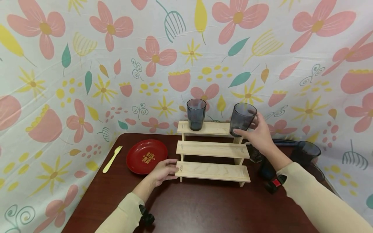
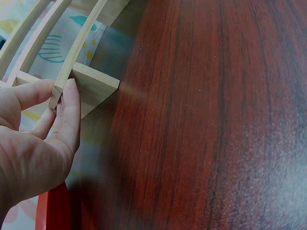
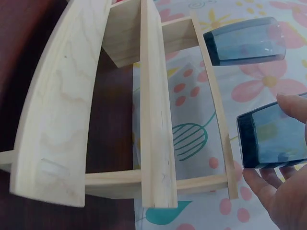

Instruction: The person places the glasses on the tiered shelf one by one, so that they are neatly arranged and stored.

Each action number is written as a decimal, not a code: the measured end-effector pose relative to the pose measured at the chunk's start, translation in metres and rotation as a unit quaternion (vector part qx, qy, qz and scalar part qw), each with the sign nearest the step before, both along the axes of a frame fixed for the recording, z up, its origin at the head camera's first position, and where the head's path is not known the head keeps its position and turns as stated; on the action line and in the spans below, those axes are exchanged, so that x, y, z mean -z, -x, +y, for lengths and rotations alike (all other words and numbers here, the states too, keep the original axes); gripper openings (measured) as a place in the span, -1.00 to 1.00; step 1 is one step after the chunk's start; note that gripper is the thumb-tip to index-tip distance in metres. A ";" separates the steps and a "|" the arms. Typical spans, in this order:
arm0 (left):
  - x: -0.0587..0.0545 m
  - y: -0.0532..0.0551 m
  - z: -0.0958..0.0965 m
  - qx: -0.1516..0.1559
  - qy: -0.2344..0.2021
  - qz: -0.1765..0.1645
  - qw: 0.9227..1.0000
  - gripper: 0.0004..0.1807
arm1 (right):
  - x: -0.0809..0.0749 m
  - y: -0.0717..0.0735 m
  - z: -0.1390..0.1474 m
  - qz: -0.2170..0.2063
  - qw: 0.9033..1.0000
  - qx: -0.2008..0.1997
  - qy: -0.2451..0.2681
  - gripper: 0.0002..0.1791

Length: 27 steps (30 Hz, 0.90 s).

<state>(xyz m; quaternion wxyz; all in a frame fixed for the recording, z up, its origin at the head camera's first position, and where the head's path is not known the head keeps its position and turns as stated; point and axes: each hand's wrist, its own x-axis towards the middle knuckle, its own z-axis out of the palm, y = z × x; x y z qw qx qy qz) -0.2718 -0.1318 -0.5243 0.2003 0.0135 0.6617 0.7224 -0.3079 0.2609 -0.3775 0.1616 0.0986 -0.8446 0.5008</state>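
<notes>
A three-tier wooden stand (image 1: 212, 170) rises in steps on the dark table. My left hand (image 1: 161, 171) pinches the left end of its lowest shelf, fingers on both faces of the board (image 2: 72, 52) in the left wrist view. My right hand (image 1: 259, 136) holds a bluish-grey clear glass (image 1: 242, 118), slightly tilted, by the right end of the top shelf. In the right wrist view this glass (image 3: 273, 136) shows a gap from the shelf edge. A matching glass (image 1: 196, 113) stands upright toward the left of the top shelf.
Left of the stand lies a red plate (image 1: 147, 157) with gold characters, and farther left a pale yellow fork (image 1: 112, 160). Another dark glass (image 1: 306, 152) and other dark items, partly hidden by my right arm, are at the right. A flower-patterned cloth (image 1: 163, 64) hangs behind the table.
</notes>
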 end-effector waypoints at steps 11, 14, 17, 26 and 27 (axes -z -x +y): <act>0.000 0.000 -0.001 0.002 0.005 -0.004 1.000 -0.35 | 0.003 0.025 -0.011 -0.020 0.999 -0.011 0.032 0.09; -0.001 0.000 -0.001 0.002 0.005 -0.001 1.000 -0.36 | 0.003 0.028 -0.012 -0.028 0.999 -0.006 0.036 0.09; -0.001 0.000 -0.001 0.001 0.005 0.000 1.000 -0.35 | 0.002 0.030 -0.012 -0.029 0.999 -0.003 0.035 0.09; 0.002 0.000 -0.001 0.002 0.011 0.001 1.000 -0.33 | 0.003 0.030 -0.014 -0.034 0.999 -0.013 0.040 0.11; 0.002 0.000 -0.001 0.002 0.010 0.002 1.000 -0.33 | 0.002 0.029 -0.014 -0.036 0.998 -0.017 0.044 0.12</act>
